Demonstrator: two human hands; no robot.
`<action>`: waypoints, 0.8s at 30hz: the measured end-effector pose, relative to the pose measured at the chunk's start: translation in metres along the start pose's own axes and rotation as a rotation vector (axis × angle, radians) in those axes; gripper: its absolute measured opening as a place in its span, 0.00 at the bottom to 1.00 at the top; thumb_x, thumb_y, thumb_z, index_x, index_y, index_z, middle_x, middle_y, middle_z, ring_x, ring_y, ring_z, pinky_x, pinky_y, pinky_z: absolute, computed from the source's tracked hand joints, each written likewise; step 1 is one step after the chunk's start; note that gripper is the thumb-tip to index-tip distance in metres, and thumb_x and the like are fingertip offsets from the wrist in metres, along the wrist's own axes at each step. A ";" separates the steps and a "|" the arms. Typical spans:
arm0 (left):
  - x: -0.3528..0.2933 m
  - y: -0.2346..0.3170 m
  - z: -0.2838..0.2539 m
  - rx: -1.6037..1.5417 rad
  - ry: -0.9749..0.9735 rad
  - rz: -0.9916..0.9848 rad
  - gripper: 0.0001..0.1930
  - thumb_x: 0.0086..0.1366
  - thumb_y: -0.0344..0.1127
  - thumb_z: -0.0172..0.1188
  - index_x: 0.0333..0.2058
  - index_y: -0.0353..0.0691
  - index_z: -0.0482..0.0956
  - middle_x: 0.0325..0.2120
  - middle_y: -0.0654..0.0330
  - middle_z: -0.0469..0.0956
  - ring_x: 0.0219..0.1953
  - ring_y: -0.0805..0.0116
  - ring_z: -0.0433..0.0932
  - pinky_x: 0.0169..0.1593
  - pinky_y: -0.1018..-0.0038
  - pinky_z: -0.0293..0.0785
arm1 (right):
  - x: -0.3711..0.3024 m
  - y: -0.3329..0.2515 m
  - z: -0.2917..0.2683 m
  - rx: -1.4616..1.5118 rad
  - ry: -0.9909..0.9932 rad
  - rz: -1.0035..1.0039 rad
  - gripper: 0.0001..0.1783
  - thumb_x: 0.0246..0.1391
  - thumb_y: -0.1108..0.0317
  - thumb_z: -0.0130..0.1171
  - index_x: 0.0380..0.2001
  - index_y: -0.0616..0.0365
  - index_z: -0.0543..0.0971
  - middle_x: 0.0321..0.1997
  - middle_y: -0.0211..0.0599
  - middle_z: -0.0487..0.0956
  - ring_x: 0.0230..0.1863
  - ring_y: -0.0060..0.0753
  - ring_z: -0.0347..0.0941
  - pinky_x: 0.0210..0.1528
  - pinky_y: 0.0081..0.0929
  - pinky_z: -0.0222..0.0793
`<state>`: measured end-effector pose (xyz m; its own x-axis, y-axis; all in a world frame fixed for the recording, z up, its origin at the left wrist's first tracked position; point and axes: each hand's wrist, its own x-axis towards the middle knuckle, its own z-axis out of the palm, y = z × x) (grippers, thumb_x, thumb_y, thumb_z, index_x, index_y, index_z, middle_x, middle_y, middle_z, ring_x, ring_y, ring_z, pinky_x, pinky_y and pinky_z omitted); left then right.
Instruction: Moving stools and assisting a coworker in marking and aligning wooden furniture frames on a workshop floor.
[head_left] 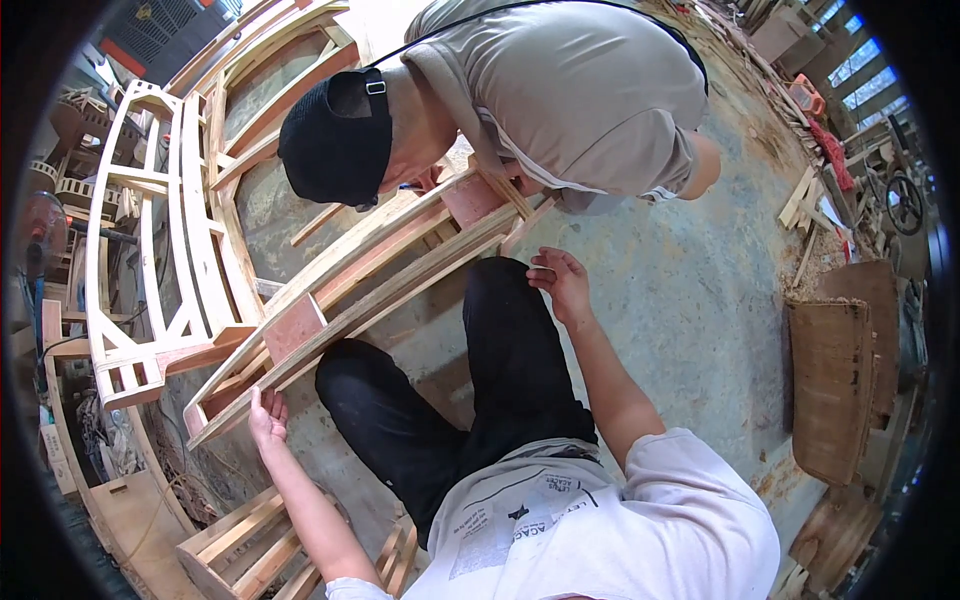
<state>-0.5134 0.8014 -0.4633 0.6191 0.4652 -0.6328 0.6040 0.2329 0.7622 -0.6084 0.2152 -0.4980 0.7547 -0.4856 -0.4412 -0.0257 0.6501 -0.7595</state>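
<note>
A long, slightly curved wooden frame (375,268) lies slantwise in front of my knees, with reddish panels set between its rails. My left hand (268,418) is at its near left end, fingers against the outer rail and holding the edge; part of the grip is hidden. My right hand (563,285) is raised beside my right knee, close to the frame's far right end. Its fingers are loosely bent and apart, with nothing visible in them. Across from me a person in a black cap (338,140) bends over the frame's far end, their hands mostly hidden.
More pale wooden frames (150,230) stand to the left. A slatted wooden piece (245,545) lies by my left forearm. Brown curved boards (830,385) lean at the right, near sawdust and wood scraps (805,200) on the concrete floor (690,320).
</note>
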 end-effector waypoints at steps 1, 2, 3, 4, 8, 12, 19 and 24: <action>-0.001 0.000 0.001 0.001 -0.001 0.000 0.26 0.55 0.57 0.58 0.46 0.47 0.71 0.41 0.67 0.75 0.41 0.70 0.74 0.44 0.69 0.65 | 0.000 0.000 -0.001 0.000 0.000 0.002 0.13 0.57 0.64 0.50 0.40 0.62 0.74 0.34 0.39 0.77 0.28 0.31 0.76 0.31 0.27 0.73; -0.001 0.000 0.001 -0.003 -0.005 0.003 0.25 0.55 0.57 0.58 0.46 0.47 0.71 0.41 0.67 0.75 0.41 0.70 0.74 0.44 0.69 0.65 | 0.000 0.000 -0.001 0.001 0.001 0.003 0.13 0.57 0.64 0.50 0.40 0.62 0.74 0.34 0.39 0.77 0.28 0.31 0.76 0.31 0.27 0.73; -0.001 0.000 0.001 -0.006 -0.008 0.007 0.25 0.55 0.57 0.58 0.45 0.47 0.71 0.41 0.67 0.75 0.41 0.70 0.74 0.44 0.69 0.65 | 0.000 0.000 -0.001 0.000 0.000 0.004 0.13 0.57 0.65 0.50 0.40 0.62 0.74 0.34 0.39 0.77 0.28 0.32 0.76 0.31 0.27 0.73; -0.001 0.000 0.001 -0.006 -0.008 0.007 0.25 0.55 0.57 0.58 0.45 0.47 0.71 0.41 0.67 0.75 0.41 0.70 0.74 0.44 0.69 0.65 | 0.000 0.000 -0.001 0.000 -0.001 0.005 0.13 0.57 0.65 0.50 0.40 0.62 0.73 0.33 0.39 0.77 0.28 0.32 0.76 0.30 0.27 0.73; -0.001 0.000 0.000 -0.003 -0.008 0.009 0.24 0.55 0.56 0.58 0.45 0.48 0.71 0.40 0.67 0.76 0.41 0.70 0.74 0.44 0.70 0.65 | 0.000 0.000 -0.001 0.009 -0.001 0.007 0.13 0.57 0.64 0.50 0.40 0.62 0.73 0.33 0.39 0.77 0.28 0.32 0.76 0.30 0.27 0.73; -0.003 0.000 0.001 -0.005 -0.005 0.009 0.24 0.55 0.56 0.58 0.45 0.47 0.71 0.40 0.67 0.76 0.41 0.70 0.74 0.43 0.70 0.66 | -0.001 -0.001 -0.001 -0.004 0.003 0.005 0.13 0.57 0.64 0.51 0.40 0.61 0.74 0.33 0.38 0.77 0.28 0.31 0.76 0.30 0.26 0.73; -0.007 0.001 0.006 -0.011 0.009 0.013 0.27 0.55 0.56 0.59 0.48 0.46 0.69 0.40 0.66 0.76 0.41 0.69 0.74 0.43 0.70 0.66 | -0.003 -0.004 0.001 -0.050 0.019 0.017 0.14 0.56 0.62 0.51 0.40 0.60 0.74 0.34 0.37 0.77 0.29 0.30 0.76 0.30 0.25 0.72; -0.008 0.001 0.003 -0.011 -0.011 0.008 0.28 0.55 0.56 0.59 0.49 0.46 0.68 0.40 0.66 0.76 0.43 0.67 0.74 0.46 0.68 0.63 | -0.003 -0.002 0.002 -0.061 0.002 0.009 0.14 0.56 0.62 0.50 0.40 0.61 0.73 0.34 0.38 0.76 0.29 0.31 0.76 0.31 0.25 0.72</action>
<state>-0.5158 0.7955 -0.4578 0.6294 0.4580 -0.6278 0.5932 0.2387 0.7689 -0.6090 0.2168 -0.4940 0.7529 -0.4812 -0.4489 -0.0726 0.6173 -0.7834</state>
